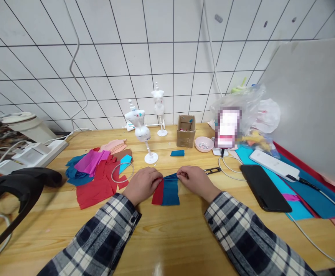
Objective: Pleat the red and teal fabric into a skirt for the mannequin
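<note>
Between my hands is a small red and blue piece of thin, crepe-like material [170,193], gathered along its upper edge. My left hand [144,184] pinches its upper left end, on the red side. At the upper right corner, my right hand [196,181] pinches the blue side. The lower edge hangs toward the wooden table [161,234]; whether it touches cannot be told. Just beyond lies a small blue scrap [177,153]. A white mini dress form [142,128] with coloured specks stands behind my left hand, and a second dress form [158,103] is farther back.
To the left lie crumpled coloured sheets [98,180], a hoop of cord [116,172] and a black curved object [26,188]. A small cardboard box [185,138], pink bowl [204,144], lit phone [228,128], thread snips [212,171], dark phone [263,188] and power bank [274,165] stand rightward.
</note>
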